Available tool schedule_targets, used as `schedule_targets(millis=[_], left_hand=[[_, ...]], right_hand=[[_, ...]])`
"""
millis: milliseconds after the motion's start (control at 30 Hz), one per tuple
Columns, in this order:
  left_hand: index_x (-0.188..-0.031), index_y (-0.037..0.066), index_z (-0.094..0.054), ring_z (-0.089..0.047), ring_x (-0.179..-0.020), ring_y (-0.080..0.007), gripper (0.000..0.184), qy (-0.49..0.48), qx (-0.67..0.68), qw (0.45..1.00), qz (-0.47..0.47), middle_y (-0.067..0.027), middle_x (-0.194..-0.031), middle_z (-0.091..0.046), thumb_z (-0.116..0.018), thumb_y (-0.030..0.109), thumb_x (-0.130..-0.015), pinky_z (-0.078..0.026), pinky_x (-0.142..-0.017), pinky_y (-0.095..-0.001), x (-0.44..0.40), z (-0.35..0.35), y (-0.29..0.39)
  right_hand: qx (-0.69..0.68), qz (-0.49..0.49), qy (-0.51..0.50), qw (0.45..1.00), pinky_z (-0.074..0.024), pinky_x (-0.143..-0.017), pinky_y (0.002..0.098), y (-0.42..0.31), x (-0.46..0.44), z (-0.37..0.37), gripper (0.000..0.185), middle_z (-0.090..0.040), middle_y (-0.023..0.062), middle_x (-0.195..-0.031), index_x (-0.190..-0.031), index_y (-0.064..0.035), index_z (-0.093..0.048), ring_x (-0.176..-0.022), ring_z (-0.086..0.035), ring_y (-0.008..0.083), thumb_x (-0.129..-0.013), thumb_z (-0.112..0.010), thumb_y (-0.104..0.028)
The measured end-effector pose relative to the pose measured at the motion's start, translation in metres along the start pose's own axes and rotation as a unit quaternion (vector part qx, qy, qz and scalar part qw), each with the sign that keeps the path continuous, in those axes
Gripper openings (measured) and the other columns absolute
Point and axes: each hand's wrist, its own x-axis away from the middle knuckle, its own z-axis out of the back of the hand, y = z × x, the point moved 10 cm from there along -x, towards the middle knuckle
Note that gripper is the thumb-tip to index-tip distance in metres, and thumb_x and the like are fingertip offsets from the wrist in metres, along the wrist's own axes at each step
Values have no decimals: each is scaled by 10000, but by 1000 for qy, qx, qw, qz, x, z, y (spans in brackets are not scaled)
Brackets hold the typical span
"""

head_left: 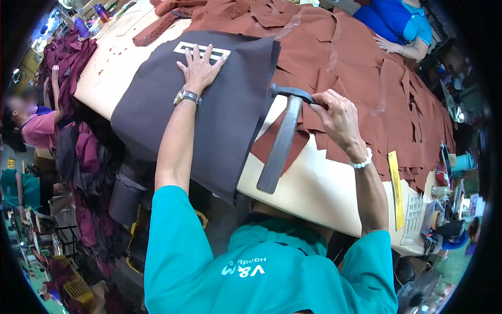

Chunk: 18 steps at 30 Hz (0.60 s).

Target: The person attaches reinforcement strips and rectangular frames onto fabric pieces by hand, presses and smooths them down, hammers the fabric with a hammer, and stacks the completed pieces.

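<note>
My left hand (pixel 200 70) lies flat with fingers spread on a small white slotted template (pixel 184 47). The template rests on a dark grey sheet of fabric (pixel 151 91), which hangs over the table's near edge. To the right, my right hand (pixel 339 118) is closed on one end of the head of a hammer (pixel 284 141). The hammer's handle points down toward the near table edge, beside the right side of the dark sheet. Whether the hammer touches the table, I cannot tell.
Brown cut pieces (pixel 366 68) cover much of the table (pixel 319 180). A yellow ruler (pixel 395 188) and a pale slotted template (pixel 413 217) lie at right. One person in blue (pixel 387 21) leans at the far side; another in pink (pixel 39 128) is at left near maroon fabric (pixel 68 57).
</note>
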Motion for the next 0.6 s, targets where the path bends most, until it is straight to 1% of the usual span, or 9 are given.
schedule_targets(millis=[100,233,300,367,433,500,533,567,600], left_hand=[[-1416,246,-339,-94,-1388,-398,716,-28,-7,1000,4,-166,-1503,-178,-412,653,-832,-70,-1042,-668,1,1,1],[-1421,254,-330,-73,-1393,-396,737,-69,1,998,12,-163,-1511,-163,-412,673,-821,-49,-1046,-662,-1,-2,-1],[-1420,266,-332,-76,-1393,-392,729,-69,-12,997,15,-158,-1510,-172,-409,676,-822,-52,-1045,-663,-1,-2,-1],[-1414,291,-338,-89,-1397,-354,693,-41,-46,998,2,-125,-1510,-190,-405,664,-835,-80,-1036,-670,-3,-6,-5],[-1407,356,-329,-105,-1396,-342,669,-37,-102,994,3,-97,-1509,-208,-389,686,-828,-126,-1027,-662,-5,-6,-6],[-1416,371,-302,-162,-1386,-321,674,-35,-139,990,-2,-90,-1504,-221,-357,701,-831,-154,-1013,-671,-10,-9,-12],[-1415,353,-315,-203,-1374,-268,641,-19,-171,985,-23,-35,-1486,-277,-328,665,-855,-210,-1007,-644,-8,-5,-7],[-1417,353,-310,-207,-1375,-247,629,-33,-167,985,-12,-24,-1476,-299,-330,651,-864,-224,-1006,-632,-7,-4,-7],[-1415,348,-317,-222,-1369,-246,619,29,-159,982,-97,-13,-1475,-303,-347,635,-868,-222,-992,-656,-33,-32,-30]], right_hand=[[-16,79,53,995,-453,-639,368,-45,-10,1,100,-594,77,-768,-851,-74,-656,-713,-588,273,-771,-628,-127],[-24,150,54,987,-424,-623,371,-88,-28,-42,97,-595,62,-766,-861,-68,-648,-696,-580,251,-785,-628,-124],[11,156,57,986,-430,-630,370,-90,-34,-72,109,-587,58,-770,-871,-72,-638,-718,-586,249,-785,-624,-138],[109,110,-9,988,-444,-686,375,-67,-36,-130,132,-581,66,-768,-872,-69,-633,-743,-591,252,-770,-632,-153],[65,83,19,994,-470,-701,413,-51,-21,-144,119,-595,101,-853,-806,-59,-608,-828,-597,262,-768,-566,-164],[40,46,66,996,-461,-788,431,-50,4,-102,215,-576,134,-963,-906,-32,-600,-936,-573,285,-760,-608,-190],[35,43,102,993,-440,-848,423,-48,25,-66,312,-565,132,-1025,-1015,-37,-588,-993,-552,294,-752,-644,-195],[33,40,137,989,-419,-908,415,-45,46,-30,425,-553,130,-1087,-1125,-42,-577,-1049,-530,304,-744,-681,-199],[39,21,187,981,-406,-927,418,-38,73,11,451,-552,133,-1114,-1155,-40,-568,-1068,-525,307,-747,-683,-193]])
